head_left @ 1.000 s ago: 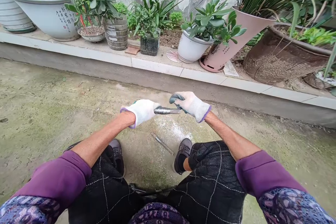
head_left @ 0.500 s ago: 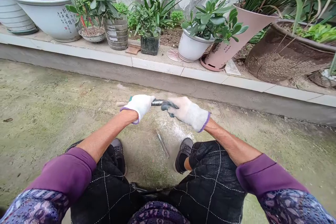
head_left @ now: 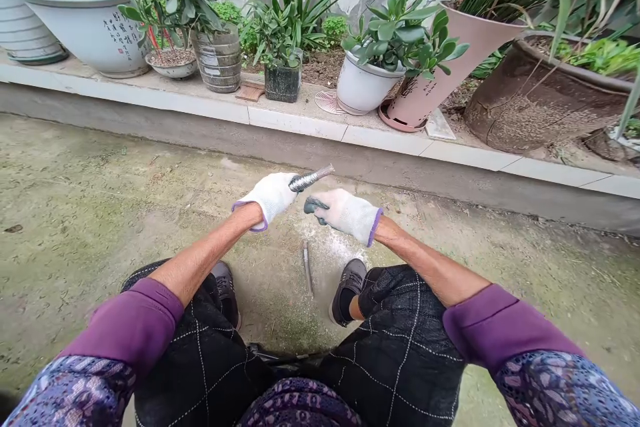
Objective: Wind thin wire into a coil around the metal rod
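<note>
My left hand, in a white knit glove with a purple cuff, is closed around a silvery ribbed rod. The rod's dull, brownish end points up and to the right, and its other end is hidden in the glove. Just right of it, apart from the rod, is my right hand in a matching glove with dark grey coated fingers. Those fingers are curled together, and whatever they may hold is hidden. On the concrete below, between my shoes, lies a similar thin grey rod.
White powder is scattered on the concrete ground by my right shoe. Ahead runs a low tiled ledge carrying several potted plants, among them a white pot, a pink tall pot and a brown pot.
The ribbed rod has swung from level to slanting up right, with more of its right end showing. My right hand has come off it and sits slightly lower. The view has shifted a little.
</note>
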`<state>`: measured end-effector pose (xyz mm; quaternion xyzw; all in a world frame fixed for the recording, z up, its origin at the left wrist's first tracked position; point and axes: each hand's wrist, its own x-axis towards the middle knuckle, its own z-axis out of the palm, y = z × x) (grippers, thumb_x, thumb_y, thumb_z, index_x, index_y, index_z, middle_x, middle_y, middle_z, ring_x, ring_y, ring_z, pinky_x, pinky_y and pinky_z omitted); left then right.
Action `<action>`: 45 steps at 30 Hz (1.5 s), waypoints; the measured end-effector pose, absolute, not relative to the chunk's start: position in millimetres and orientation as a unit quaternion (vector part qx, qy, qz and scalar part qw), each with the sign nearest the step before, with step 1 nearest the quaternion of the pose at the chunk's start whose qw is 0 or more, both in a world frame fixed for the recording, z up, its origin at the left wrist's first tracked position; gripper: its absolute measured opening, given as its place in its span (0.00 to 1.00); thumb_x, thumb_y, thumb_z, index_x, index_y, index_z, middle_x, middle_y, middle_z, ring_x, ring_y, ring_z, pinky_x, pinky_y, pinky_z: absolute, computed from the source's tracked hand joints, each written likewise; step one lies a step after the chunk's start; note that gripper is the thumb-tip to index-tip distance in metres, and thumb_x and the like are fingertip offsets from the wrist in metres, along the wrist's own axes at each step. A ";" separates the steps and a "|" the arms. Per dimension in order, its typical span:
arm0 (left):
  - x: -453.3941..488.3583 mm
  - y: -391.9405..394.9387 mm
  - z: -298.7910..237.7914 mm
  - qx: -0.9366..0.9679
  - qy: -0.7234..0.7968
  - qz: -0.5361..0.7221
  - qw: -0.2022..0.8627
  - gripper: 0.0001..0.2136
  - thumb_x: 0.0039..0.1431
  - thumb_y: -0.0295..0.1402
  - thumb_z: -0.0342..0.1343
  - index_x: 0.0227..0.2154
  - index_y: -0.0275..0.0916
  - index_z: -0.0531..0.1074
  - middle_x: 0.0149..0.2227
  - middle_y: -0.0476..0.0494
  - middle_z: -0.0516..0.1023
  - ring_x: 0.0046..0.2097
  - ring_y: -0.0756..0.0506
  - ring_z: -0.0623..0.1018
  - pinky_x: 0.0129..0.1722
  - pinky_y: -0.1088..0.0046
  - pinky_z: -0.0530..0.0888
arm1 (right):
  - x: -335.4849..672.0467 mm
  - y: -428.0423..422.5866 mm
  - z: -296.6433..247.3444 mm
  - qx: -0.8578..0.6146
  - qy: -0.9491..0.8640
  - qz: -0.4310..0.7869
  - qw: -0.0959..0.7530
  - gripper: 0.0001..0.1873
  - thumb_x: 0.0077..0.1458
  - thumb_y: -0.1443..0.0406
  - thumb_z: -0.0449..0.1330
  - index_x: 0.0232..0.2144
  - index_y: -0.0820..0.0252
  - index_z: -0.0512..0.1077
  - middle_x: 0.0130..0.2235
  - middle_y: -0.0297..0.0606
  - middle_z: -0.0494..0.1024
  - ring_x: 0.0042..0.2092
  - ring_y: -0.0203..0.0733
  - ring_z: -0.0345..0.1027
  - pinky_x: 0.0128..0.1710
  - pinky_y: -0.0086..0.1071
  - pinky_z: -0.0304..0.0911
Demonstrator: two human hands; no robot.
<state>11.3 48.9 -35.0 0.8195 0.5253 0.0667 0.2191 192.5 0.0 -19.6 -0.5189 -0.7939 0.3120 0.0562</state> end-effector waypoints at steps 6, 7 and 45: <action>8.9 50.4 -36.3 0.844 0.526 -0.096 0.045 0.17 0.64 0.30 0.45 0.48 0.40 0.77 0.37 0.35 0.82 0.39 0.37 0.82 0.36 0.65 0.73 | 202.0 4.0 2.5 -0.549 -0.773 0.271 0.169 0.10 0.58 0.68 0.56 0.37 0.60 0.78 0.25 0.31 0.73 0.26 0.31 0.62 0.27 0.25 0.55; 10.2 47.9 -35.4 0.853 0.509 -0.104 0.042 0.17 0.64 0.29 0.45 0.48 0.40 0.77 0.36 0.36 0.82 0.38 0.37 0.82 0.36 0.65 0.73 | 207.3 8.8 2.1 -0.559 -0.761 0.270 0.189 0.10 0.57 0.69 0.56 0.36 0.61 0.78 0.25 0.31 0.73 0.25 0.31 0.62 0.26 0.25 0.55; 33.6 16.9 3.7 0.431 0.393 0.337 0.739 0.10 0.60 0.38 0.60 0.39 0.37 0.72 0.24 0.50 0.75 0.16 0.54 0.67 0.15 0.78 0.67 | 204.2 42.5 -34.2 -0.541 -0.644 0.428 0.331 0.12 0.42 0.68 0.59 0.34 0.61 0.73 0.30 0.34 0.77 0.30 0.36 0.67 0.31 0.30 0.64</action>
